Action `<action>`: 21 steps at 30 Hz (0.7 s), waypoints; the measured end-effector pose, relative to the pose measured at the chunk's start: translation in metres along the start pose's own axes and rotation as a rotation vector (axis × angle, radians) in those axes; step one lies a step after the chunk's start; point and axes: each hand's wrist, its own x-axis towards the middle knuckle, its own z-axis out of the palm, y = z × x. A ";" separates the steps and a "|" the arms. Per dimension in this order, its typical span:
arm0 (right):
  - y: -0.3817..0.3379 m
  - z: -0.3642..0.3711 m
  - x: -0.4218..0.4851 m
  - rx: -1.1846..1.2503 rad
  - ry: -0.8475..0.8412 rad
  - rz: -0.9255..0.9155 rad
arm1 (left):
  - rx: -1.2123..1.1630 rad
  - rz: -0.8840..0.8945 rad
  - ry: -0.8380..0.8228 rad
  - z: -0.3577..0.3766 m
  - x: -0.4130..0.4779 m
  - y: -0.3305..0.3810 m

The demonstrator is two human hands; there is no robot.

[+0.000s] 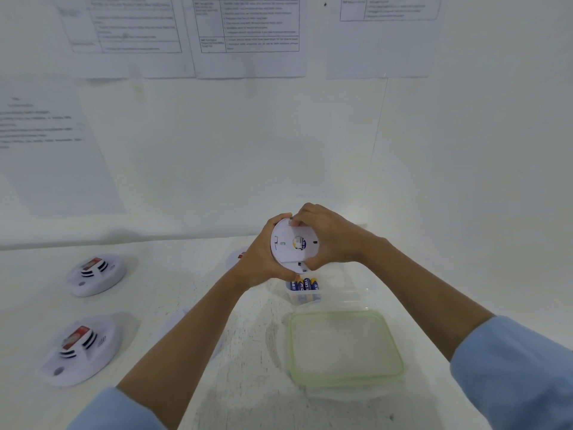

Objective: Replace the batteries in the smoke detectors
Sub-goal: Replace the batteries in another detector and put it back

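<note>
Hands raised above desk, both on one smoke detector, flat back facing camera. Left hand curls round left rim; right hand grips right rim, fingertips at top edge. Batteries in clear tub just below. Green-rimmed lid nearer. Far spare detector and near spare detector lie well left.

white wall, taped papers, white table
</note>
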 end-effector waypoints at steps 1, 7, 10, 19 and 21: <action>0.000 -0.001 0.000 0.003 0.003 -0.001 | -0.002 0.001 0.000 0.000 0.001 0.000; 0.000 -0.003 -0.001 -0.007 0.000 -0.006 | -0.015 0.003 -0.023 0.000 0.002 0.000; 0.001 -0.004 -0.001 -0.016 -0.012 -0.006 | -0.006 0.004 -0.028 0.001 0.001 0.001; 0.000 -0.007 0.000 -0.005 -0.030 -0.012 | -0.029 0.003 -0.039 0.001 0.000 0.004; 0.000 -0.007 -0.001 -0.002 -0.029 -0.011 | -0.016 0.007 -0.037 0.002 -0.001 0.005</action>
